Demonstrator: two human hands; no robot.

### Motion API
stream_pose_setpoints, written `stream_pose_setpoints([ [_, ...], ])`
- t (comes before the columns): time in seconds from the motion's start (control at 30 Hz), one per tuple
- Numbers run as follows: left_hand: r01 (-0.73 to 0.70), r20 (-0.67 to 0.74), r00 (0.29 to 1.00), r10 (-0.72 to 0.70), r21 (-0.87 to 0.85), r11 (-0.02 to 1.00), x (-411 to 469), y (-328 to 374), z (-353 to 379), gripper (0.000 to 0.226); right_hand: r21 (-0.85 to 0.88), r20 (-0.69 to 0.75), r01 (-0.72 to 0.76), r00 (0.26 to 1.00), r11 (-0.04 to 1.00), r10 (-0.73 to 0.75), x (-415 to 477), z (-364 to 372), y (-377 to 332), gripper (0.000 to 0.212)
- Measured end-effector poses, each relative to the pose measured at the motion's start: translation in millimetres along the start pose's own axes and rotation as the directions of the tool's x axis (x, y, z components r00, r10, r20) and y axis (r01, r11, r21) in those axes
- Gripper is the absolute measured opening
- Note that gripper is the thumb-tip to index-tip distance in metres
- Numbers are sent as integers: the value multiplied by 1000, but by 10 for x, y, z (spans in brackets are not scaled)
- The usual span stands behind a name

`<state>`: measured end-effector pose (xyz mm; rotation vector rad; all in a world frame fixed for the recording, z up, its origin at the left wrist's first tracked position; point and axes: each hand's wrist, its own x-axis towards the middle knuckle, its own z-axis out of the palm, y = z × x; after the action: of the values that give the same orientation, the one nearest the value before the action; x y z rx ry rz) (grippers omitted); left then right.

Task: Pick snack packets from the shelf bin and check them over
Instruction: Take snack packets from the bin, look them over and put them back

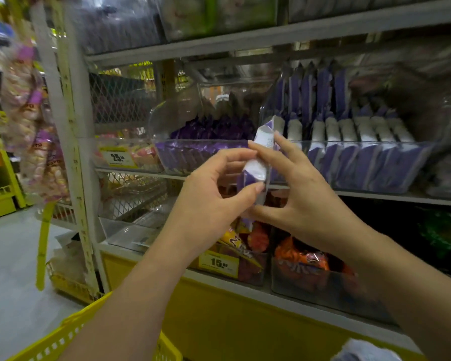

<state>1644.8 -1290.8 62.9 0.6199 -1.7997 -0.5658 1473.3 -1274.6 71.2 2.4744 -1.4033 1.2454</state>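
Note:
A purple and white snack packet [257, 165] stands edge-on between both hands in front of the shelf. My left hand [214, 194] pinches its lower left side with thumb and fingers. My right hand [305, 194] holds its right side, one fingertip at the top and the thumb at the bottom. Behind them, a clear shelf bin [370, 165] holds several upright packets of the same purple and white kind. A second clear bin [198, 155] to its left holds darker purple packets.
A yellow basket [63, 337] sits at the bottom left, below my left forearm. Lower-shelf bins hold orange snack bags [300, 256] with a yellow price tag [219, 263]. Bagged snacks [34, 126] hang on the left rack post. The aisle floor [8, 256] opens to the left.

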Motion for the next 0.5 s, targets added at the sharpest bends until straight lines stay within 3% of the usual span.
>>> stream_pose_setpoints([
  [0.17,-30,92,995,44,-147,989,264,268,193,40,134,-96,25,995,991,-12,102,-397,14,74],
  [0.33,-50,140,987,77,-187,981,585,283,315,27,158,-143,-32,988,987,55,252,-753,150,69],
  [0.4,-70,128,988,86,-126,990,720,218,376,25,90,-152,-62,986,994,75,337,-860,223,67],
  [0.5,-102,107,991,85,161,982,898,61,462,25,31,-162,-108,980,994,112,475,-1047,316,59],
])
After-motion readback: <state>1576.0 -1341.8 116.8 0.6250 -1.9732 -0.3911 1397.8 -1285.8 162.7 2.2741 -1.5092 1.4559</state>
